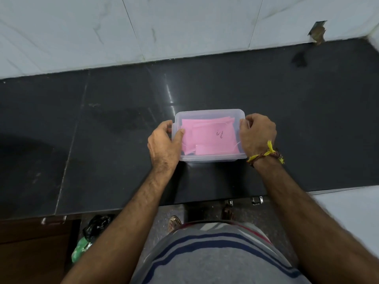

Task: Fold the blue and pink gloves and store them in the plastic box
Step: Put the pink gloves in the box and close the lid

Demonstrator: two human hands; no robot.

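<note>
While both hands clasp it, the plastic box (209, 158) sits mid-desk (102, 140).
Left hand (163, 143) curls round its left end; pink gloves (209, 136) lie folded inside, something dark, perhaps the blue ones, beneath; right hand (256, 134) grips the right rim. Light, rigid, slick-walled: best held at its ends.

Plastic box (209, 158) sat on counter (102, 130), near front edge, centre. Folded gloves (207, 136) lay inside box. Left hand (164, 144) held box side at 9 o'clock; right hand (256, 134) at 3 o'clock. Wall (164, 27) stood behind counter at 12 o'clock.
</note>
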